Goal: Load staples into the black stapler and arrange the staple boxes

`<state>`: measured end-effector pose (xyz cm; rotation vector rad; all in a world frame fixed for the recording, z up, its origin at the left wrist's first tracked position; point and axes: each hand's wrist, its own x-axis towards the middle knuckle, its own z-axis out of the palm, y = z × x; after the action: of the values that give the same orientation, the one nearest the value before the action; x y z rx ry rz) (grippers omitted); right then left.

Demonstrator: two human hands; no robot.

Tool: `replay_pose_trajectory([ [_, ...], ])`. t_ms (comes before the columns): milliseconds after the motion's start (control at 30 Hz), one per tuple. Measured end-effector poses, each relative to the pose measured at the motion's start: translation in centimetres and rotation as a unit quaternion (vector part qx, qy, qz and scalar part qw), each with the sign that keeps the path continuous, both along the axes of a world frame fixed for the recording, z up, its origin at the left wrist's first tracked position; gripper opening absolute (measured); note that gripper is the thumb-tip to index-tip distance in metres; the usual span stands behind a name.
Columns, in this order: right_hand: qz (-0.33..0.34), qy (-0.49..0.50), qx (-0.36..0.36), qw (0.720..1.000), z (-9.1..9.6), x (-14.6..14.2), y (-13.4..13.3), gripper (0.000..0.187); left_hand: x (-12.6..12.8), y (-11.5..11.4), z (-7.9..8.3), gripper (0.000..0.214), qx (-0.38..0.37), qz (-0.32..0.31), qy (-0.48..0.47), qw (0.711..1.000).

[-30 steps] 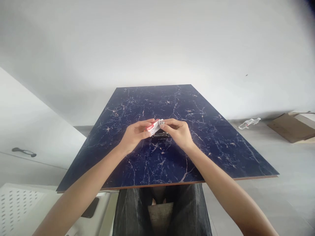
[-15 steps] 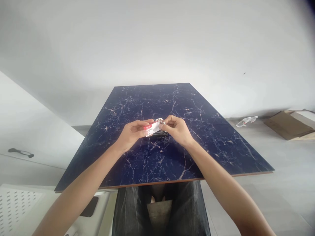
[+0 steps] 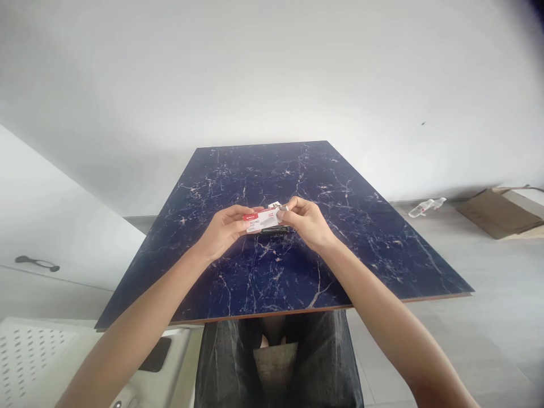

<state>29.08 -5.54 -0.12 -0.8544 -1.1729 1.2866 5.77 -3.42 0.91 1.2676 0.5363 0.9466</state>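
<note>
Above the table, my left hand (image 3: 227, 229) pinches the left end of a small red-and-white box (image 3: 264, 219), which looks like a staple box with a grey strip pictured on it. My right hand (image 3: 309, 222) is closed at the box's right end, thumb and fingers pressed together. A small silvery-grey bit (image 3: 284, 208) shows at those fingertips; I cannot tell whether it is a strip of staples. Just below the box lies a black object (image 3: 274, 230), partly covered and possibly a stapler. A white piece with dark marks (image 3: 275, 204) sticks up behind the box.
The dark blue marbled table (image 3: 272, 277) stands against a white wall. To its right on the floor are a clear plastic bottle (image 3: 420, 208) and a cardboard box (image 3: 493, 214). At lower left, a dark flat object (image 3: 156, 354) rests on a pale surface.
The small box has turned more level and its printed front faces me more fully. Both hands stay at its ends, and the view has shifted slightly.
</note>
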Motion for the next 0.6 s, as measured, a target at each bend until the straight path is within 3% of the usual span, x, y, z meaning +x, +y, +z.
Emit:
replay_pose_trajectory([
  [267,0.077,0.048,-0.028,0.995,0.3,0.2,0.0,0.031,0.2,-0.3,-0.3,0.024,-0.019,-0.012,-0.021,1.000],
  [467,0.057,0.027,-0.011,0.998,0.2,0.1,-0.1,0.028,0.6,-0.5,-1.0,0.023,-0.057,-0.037,-0.044,0.997],
  [600,0.036,-0.043,0.027,0.998,0.6,1.1,0.1,0.027,0.3,-0.2,-0.7,0.024,-0.015,-0.037,0.006,0.999],
])
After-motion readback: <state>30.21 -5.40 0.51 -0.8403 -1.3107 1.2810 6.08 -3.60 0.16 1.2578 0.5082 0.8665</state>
